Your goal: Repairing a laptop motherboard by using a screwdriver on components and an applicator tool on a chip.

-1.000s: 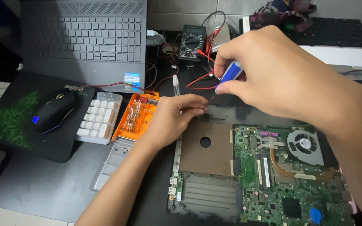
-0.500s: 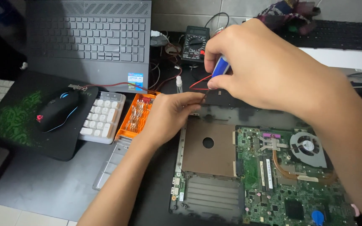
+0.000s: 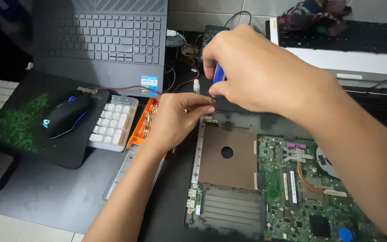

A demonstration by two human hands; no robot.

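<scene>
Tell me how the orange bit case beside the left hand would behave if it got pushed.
The orange bit case looks like rigid plastic, so it would probably slide flat rather than bend. It lies low and open, unlikely to tip. The small bits showing inside may rattle or spill if the left hand knocks it hard.

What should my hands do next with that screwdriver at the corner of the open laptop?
Probably keep the left hand pinching at the tip while the right hand turns the blue-handled screwdriver: both meet at the top corner of the opened laptop base.

Mouse (image 3: 66,114) left of motherboard (image 3: 310,188)
</scene>
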